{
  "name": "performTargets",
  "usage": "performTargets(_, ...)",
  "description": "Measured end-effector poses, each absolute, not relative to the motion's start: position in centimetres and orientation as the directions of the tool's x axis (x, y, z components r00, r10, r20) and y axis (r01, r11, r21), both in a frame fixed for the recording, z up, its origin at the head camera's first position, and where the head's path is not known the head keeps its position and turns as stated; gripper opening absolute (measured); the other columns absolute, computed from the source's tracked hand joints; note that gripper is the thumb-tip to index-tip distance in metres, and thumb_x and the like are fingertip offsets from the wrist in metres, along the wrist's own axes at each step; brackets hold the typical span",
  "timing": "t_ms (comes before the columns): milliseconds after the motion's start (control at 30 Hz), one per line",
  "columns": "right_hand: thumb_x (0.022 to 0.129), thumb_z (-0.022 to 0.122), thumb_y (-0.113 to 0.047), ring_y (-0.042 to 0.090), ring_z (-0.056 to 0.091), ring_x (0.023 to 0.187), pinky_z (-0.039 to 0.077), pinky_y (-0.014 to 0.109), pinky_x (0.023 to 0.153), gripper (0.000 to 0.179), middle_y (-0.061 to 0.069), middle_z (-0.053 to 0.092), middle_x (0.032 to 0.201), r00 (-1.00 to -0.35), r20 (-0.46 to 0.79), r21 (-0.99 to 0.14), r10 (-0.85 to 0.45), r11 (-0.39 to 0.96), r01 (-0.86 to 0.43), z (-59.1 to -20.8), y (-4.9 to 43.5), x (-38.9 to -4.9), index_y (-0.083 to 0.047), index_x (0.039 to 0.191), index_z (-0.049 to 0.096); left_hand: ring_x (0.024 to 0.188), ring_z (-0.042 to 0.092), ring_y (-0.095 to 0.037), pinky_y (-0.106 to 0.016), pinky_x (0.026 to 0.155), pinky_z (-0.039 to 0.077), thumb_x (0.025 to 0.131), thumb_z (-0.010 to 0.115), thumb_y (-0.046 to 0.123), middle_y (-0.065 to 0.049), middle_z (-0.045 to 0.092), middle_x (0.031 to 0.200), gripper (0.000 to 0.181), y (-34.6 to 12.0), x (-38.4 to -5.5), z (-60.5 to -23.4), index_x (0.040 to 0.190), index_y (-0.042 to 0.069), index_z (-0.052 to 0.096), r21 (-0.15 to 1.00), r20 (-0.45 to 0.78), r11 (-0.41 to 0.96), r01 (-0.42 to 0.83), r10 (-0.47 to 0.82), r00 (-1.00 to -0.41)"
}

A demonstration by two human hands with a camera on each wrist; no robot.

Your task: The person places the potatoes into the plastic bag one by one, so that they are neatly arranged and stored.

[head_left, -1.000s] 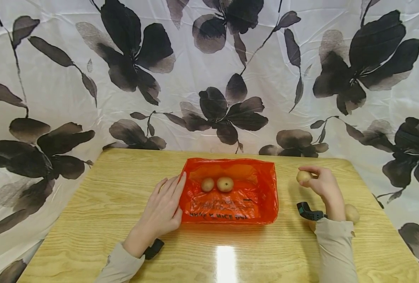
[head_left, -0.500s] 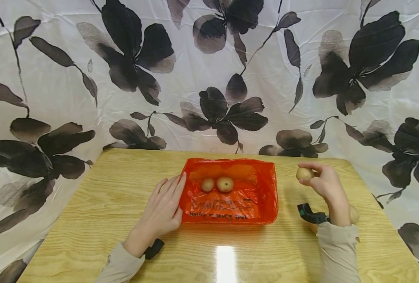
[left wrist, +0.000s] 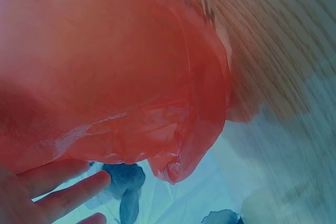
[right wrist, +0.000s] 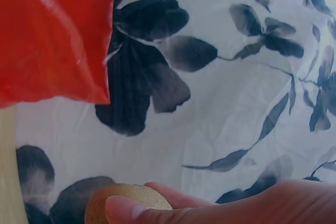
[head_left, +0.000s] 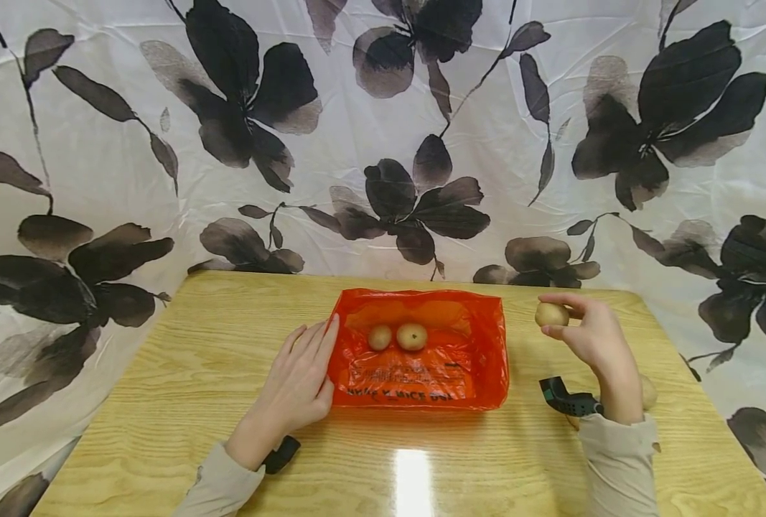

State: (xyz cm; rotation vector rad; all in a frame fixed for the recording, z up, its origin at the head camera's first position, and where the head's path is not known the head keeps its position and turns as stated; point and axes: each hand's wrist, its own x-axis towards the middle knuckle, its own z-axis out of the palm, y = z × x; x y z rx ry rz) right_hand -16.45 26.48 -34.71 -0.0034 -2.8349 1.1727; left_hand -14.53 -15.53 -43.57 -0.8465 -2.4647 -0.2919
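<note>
A red plastic bag (head_left: 421, 391) stands spread wide on the wooden table, with two potatoes (head_left: 411, 337) lying inside it. My left hand (head_left: 299, 373) rests against the bag's left side, fingers straight; the left wrist view shows those fingers (left wrist: 73, 195) beside the red plastic. To the right of the bag, my right hand (head_left: 596, 334) pinches a small potato (head_left: 552, 314) between thumb and fingers, held above the table. The right wrist view has the same potato (right wrist: 128, 195) at its bottom edge. More potatoes (head_left: 649, 393) sit behind the right wrist, mostly hidden by it.
The light wooden table (head_left: 227, 309) reaches back to a white curtain (head_left: 331, 143) printed with dark flowers. Each wrist wears a black strapped device, like the one on the right (head_left: 570, 398). A bright reflection lies on the table's front part.
My right hand, holding the potato, shifts slightly and ends a little farther left and higher in the head view. My left hand and the bag stay put.
</note>
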Motion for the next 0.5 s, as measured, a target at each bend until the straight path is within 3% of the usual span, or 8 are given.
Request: performTargets(500,0.08,0.074,0.003,0.045,0.058,0.11,0.051,0.027,0.072,0.046,0.027,0.062,0.123,-0.988,0.152,-0.704,-0.032,0.698,-0.131,-33.4,24.3,-15.4,0.0,0.125,0.066,0.124,0.052,-0.038,-0.055,0.108,0.034,0.072,0.056,0.011,-0.025,0.054,0.137,0.08,-15.6,-14.5,-43.5,0.147,-0.01,0.037,0.038,0.538,0.785,0.619,0.506,-0.674)
